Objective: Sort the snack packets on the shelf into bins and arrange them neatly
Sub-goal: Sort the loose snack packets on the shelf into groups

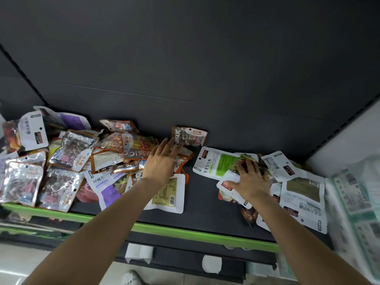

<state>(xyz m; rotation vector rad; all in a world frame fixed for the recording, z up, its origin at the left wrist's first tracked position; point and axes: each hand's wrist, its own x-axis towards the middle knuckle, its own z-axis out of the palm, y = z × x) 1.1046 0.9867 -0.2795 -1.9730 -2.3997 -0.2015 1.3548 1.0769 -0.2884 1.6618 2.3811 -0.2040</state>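
Bare shelf (205, 194) lay between both piles, at frame centre. Left hand (162, 161) fingers spread wide beside "MOSAIC" packet (189, 136); right hand (251, 177) pressed flat on packets (302, 194).

- "MOSAIC" in big pale letters, plus "石头糖 / STONE CANDY" on a white tag, on the orange-edged packet (189, 136) leaning at the back of the shelf
- "MOSAIC" again, upside down, on the orange packet (137, 149) in the middle pile
- "树莓形" on the white-and-purple packet (104, 187) near the front edge
- "石头糖" on the clear packet's white tag (80, 160), left pile
- everything else too blurry or tiny to read
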